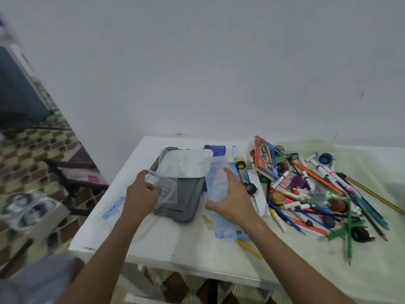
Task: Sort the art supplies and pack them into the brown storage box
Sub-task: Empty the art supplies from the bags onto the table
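Clear, glossy plastic container [215,178], see-through; a frosted plastic lid [184,163] over a matt grey plastic tray [182,202]; the counter [153,242] smooth, painted white; glossy cardboard on the red pencil box [266,157].

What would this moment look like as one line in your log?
left hand: holds clear lid | right hand: holds clear box | supplies pile: unsorted

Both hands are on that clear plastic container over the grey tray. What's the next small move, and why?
Probably set the clear container down on bare table beside the grey tray. The left hand pinches its flap and the right hand grips its body, so neither is free to reach the supplies pile.
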The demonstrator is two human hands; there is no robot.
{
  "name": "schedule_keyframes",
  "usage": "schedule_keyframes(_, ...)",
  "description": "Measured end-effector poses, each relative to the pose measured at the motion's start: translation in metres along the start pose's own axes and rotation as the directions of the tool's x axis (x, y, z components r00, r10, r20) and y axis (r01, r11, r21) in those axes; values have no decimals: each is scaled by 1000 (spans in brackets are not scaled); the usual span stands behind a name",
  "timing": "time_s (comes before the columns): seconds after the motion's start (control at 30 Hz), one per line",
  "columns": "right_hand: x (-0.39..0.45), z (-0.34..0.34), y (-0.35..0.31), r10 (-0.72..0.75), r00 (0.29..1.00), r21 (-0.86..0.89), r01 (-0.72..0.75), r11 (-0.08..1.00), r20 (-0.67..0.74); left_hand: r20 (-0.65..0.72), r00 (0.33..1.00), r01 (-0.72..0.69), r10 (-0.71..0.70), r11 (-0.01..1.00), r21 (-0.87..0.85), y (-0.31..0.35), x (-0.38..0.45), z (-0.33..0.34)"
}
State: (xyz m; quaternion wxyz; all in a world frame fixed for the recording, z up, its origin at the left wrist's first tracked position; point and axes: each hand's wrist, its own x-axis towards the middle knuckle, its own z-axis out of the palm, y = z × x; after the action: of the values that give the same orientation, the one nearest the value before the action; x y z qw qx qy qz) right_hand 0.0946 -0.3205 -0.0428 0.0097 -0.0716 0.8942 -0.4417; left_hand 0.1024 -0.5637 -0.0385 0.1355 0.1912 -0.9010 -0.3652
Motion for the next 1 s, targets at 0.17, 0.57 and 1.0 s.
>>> schedule_keyframes(0.17, 2, 9, 10, 40, 999, -194, -38, 980, 6, 62, 998, 1, -9, 992, 128, -15, -2, 2)
schedule_keyframes(0.57, 8, -25, 24, -60, 982, 17, 64, 998, -181, 62, 989, -147, 138, 969, 197, 34, 2, 23)
schedule_keyframes(1.0, 79, -211, 140, 117, 950, -51, -137, 989, -290, 435, 852, -315, 290, 949, -17, 209, 22, 174)
